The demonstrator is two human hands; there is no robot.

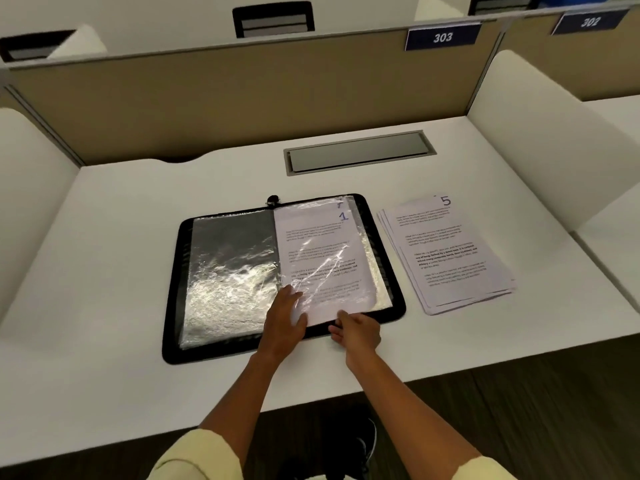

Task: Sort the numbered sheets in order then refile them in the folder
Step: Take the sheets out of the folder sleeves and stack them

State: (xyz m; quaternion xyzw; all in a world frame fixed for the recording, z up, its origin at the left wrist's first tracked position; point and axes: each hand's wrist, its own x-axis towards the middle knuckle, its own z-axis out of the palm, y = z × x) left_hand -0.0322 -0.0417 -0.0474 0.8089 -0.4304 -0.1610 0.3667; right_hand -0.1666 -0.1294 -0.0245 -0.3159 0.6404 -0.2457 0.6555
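Pale-yellow sleeves frame the bottom of the head view as a person leans over a white worktop (104, 271) in a study carrel. An open black zip folder (175, 292) lies flat before them, its left clear pocket empty and crinkled. In the right pocket sits the sheet marked 1 (322, 244), with another sheet's number just showing behind its top edge; that figure is too faint to read. A stack of sheets (450, 258) topped by number 5 rests just beside the folder on its right, apart from it.

The left hand (285, 318) lies flat with fingers spread, pressing on the lower corner of the plastic sleeve near the spine. The right hand (356, 330) hovers at the folder's near edge, fingers loosely curled, apparently holding nothing, though its fingertips are partly hidden.

Risks, as a judgement: the flimsy sleeve may buckle or crease the sheet if pushed against the left hand's pressure, and the loosely fanned stack could slide out of order if brushed.
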